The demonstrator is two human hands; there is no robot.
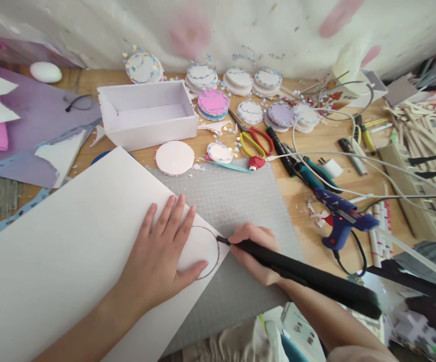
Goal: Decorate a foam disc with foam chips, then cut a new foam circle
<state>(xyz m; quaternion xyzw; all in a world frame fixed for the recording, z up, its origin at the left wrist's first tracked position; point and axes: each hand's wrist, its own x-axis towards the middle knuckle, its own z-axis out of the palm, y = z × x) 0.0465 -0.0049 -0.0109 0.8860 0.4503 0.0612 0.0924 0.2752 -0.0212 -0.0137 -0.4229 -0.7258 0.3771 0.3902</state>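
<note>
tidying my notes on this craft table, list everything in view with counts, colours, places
paper sheet: one, white, left foreground
cutting mat: one, grey, beneath sheet
open box: one, whitish, behind sheet
decorated disc pieces: several, mostly white, back
plain disc: one, white, before box
scissors: one, red-and-yellow handles, centre back
pliers: teal-handled, count unclear, right of scissors
glue gun: one, blue, right
adapter: one, white, behind glue gun
sticks: many, pale, far right
egg-shaped object: one, white, back left
other clutter: uncounted, mixed colours, edges
black tool: one, in right hand
left hand: one, bare, on sheet
right hand: one, bare, at sheet's corner
</note>
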